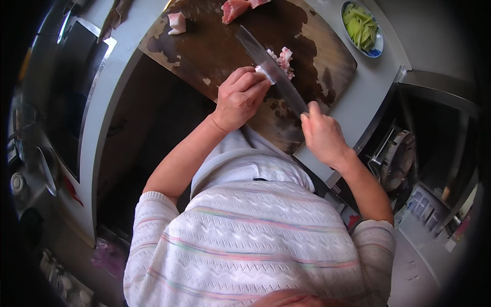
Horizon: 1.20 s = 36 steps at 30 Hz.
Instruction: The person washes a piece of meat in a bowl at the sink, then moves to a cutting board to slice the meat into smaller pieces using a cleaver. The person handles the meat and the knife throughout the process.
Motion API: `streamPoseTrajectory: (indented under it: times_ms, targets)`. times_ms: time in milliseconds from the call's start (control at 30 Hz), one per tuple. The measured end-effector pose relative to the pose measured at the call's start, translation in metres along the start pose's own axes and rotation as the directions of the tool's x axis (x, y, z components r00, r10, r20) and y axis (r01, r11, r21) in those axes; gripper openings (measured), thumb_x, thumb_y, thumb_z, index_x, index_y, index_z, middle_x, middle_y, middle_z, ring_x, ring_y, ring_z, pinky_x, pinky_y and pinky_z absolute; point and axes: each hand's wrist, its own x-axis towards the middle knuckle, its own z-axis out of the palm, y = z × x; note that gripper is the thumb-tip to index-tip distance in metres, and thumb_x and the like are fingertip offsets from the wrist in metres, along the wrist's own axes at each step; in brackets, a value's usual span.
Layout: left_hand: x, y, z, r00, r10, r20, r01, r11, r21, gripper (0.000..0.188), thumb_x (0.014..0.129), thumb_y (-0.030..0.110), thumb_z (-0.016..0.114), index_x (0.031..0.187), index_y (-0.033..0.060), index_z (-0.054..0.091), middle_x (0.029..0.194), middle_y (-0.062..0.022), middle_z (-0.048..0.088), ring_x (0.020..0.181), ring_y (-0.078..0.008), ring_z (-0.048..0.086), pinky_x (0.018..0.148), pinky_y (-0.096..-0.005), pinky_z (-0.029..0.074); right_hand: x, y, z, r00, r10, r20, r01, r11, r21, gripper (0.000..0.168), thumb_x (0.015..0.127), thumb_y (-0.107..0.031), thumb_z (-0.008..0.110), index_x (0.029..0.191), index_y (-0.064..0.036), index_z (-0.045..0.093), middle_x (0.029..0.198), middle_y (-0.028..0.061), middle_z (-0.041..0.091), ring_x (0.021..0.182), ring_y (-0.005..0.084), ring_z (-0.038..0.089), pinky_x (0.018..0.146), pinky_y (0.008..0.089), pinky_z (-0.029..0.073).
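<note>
My right hand [323, 135] grips the handle of a kitchen knife [285, 86], whose blade slants up and left across a wet wooden cutting board [215, 50]. Pinched in the fingers of my left hand [242, 94] is a pale piece of fatty meat [265, 73], right against the blade. Small cut bits of fatty meat [284, 60] lie on the blade's far side. Toward the board's far edge sit a lump of red raw meat [234, 10] and, at the left, a white chunk of fat [177, 23]. The knife partly hides the piece I hold.
A blue-and-white oval dish [378, 48] of sliced green vegetable [360, 27] stands on the grey counter [368, 90], right of the board. A black cooktop [73, 96] lies at the left. The board's near edge overhangs the counter; an open cabinet space with a round lid [399, 159] is at the right.
</note>
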Motion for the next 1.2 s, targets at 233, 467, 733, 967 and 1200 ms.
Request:
streamPoseTrajectory:
  times_ms: [233,467,733,967,1200]
  targets:
    - [0.000,0.001,0.000,0.999,0.009,-0.044,-0.009,1.000,0.005,0.026,0.064,-0.004,0.074,0.088,0.0054,0.069,0.091,-0.0063,0.062,0.088,-0.0274,0.061,0.074,-0.0338,0.052,-0.022,0.014,-0.010,0.999,0.034,0.018,-0.036,0.997,0.068,0.016,0.094,-0.013,0.050,0.093,0.001,0.042,0.061,0.0218,0.057,0.060,0.0429,0.059,0.055,0.0501,0.045]
    - [-0.003,0.000,0.001,0.999,0.016,-0.031,-0.016,1.000,0.013,0.024,0.065,-0.002,0.074,0.086,0.0060,0.069,0.089,-0.0052,0.061,0.087,-0.0263,0.061,0.072,-0.0339,0.052,-0.023,0.015,-0.021,0.991,0.127,0.043,-0.130,0.988,0.081,0.017,0.094,-0.013,0.050,0.094,0.003,0.044,0.065,0.0239,0.058,0.064,0.0447,0.059,0.056,0.0500,0.044]
    - [-0.002,-0.001,0.001,0.999,0.021,-0.033,-0.021,1.000,0.018,0.022,0.066,-0.001,0.073,0.086,0.0062,0.069,0.088,-0.0050,0.061,0.087,-0.0248,0.061,0.072,-0.0334,0.052,-0.019,0.000,-0.032,0.997,0.077,-0.007,-0.074,0.975,0.211,0.017,0.094,-0.012,0.051,0.093,0.004,0.044,0.067,0.0236,0.058,0.065,0.0447,0.058,0.056,0.0482,0.044]
    - [-0.002,-0.004,0.001,0.999,0.030,-0.031,-0.029,0.999,0.018,0.022,0.064,0.000,0.072,0.086,0.0068,0.068,0.088,-0.0039,0.059,0.088,-0.0234,0.061,0.072,-0.0327,0.053,-0.012,0.001,-0.026,0.999,0.038,0.010,-0.039,0.976,0.214,0.017,0.094,-0.011,0.051,0.091,0.004,0.043,0.063,0.0238,0.056,0.061,0.0446,0.057,0.054,0.0495,0.042]
    - [-0.001,0.000,0.000,1.000,-0.011,-0.021,0.011,1.000,0.000,0.025,0.065,-0.003,0.075,0.088,0.0055,0.070,0.088,-0.0055,0.062,0.087,-0.0253,0.061,0.072,-0.0332,0.052,-0.025,0.002,-0.035,0.983,0.115,0.145,-0.130,0.986,0.101,0.017,0.093,-0.010,0.051,0.091,0.004,0.042,0.065,0.0268,0.057,0.067,0.0477,0.057,0.056,0.0526,0.042]
